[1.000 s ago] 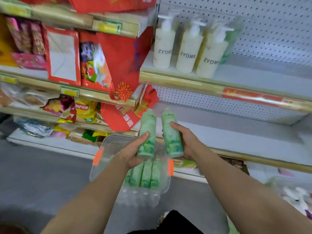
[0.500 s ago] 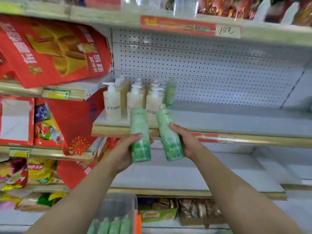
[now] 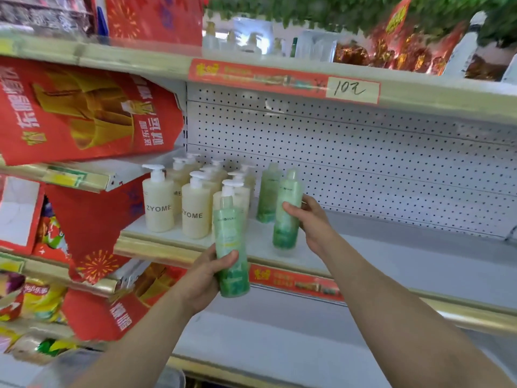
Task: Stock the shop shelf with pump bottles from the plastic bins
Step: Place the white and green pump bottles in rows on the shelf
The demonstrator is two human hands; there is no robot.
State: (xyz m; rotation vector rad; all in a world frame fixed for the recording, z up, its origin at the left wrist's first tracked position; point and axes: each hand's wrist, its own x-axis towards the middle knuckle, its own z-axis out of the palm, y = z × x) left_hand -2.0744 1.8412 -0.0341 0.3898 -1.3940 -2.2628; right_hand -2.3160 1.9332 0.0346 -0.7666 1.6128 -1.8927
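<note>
Two green bottles are held: nearest, the left grip (image 3: pixel 207 278) curls round the first green bottle (image 3: pixel 232 247), upright before the shelf (image 3: pixel 391 253) edge. Farther in, the right grip (image 3: pixel 310 219) clasps the second green bottle (image 3: pixel 286 211) at the shelf board, beside a third green bottle (image 3: pixel 267 194) and cream ZYOME bottles (image 3: pixel 159 208).

Shelf (image 3: pixel 391 247): ZYOME pump bottles (image 3: pixel 195 203) in rows, beyond the left hand (image 3: pixel 207 278) and left of the right hand (image 3: pixel 310 222). Right-hand bottle (image 3: pixel 286 211) upright on the shelf, rear bottle (image 3: pixel 267 197) just behind it. Left-hand bottle (image 3: pixel 230 247) held before the shelf edge, in front of the pump rows; hanging bags (image 3: pixel 84 113) left of the left hand.
</note>
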